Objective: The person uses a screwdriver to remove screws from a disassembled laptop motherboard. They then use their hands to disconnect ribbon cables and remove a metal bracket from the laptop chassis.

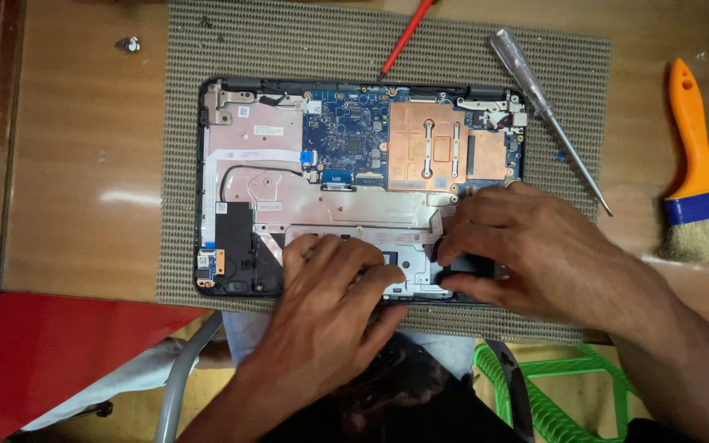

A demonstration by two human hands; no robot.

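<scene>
**Both hands pressed on the near edge of an opened laptop**

An opened laptop (289, 189) is laid base-up on a woven mat (182, 164) in the middle of the counter (84, 164), its long axis running left to right, parallel to the counter's near edge. The hinge side is turned toward the far edge; the palm-rest side is nearest the person.

The left hand (330, 287) is spread flat, fingers slightly curled, on the silver plate at the laptop's near edge — nothing is grasped. The right hand (519, 250) is half closed, thumb and fingertips pinched around a small black part (469, 264) at the near right corner of the chassis; what that part is cannot be told.

Copper heat plates (426, 148) and the blue circuit board (346, 135) are left exposed just beyond the knuckles. A slip of the right hand could be expected to drag fingers across them, and uneven pressure from the left could flex the thin plate.

A clear-handled screwdriver (547, 115) is lying near the far right corner of the mat, a red-handled tool (408, 37) at its far edge, and an orange-handled brush (699, 172) toward the counter's right edge — each well apart from both hands.
</scene>
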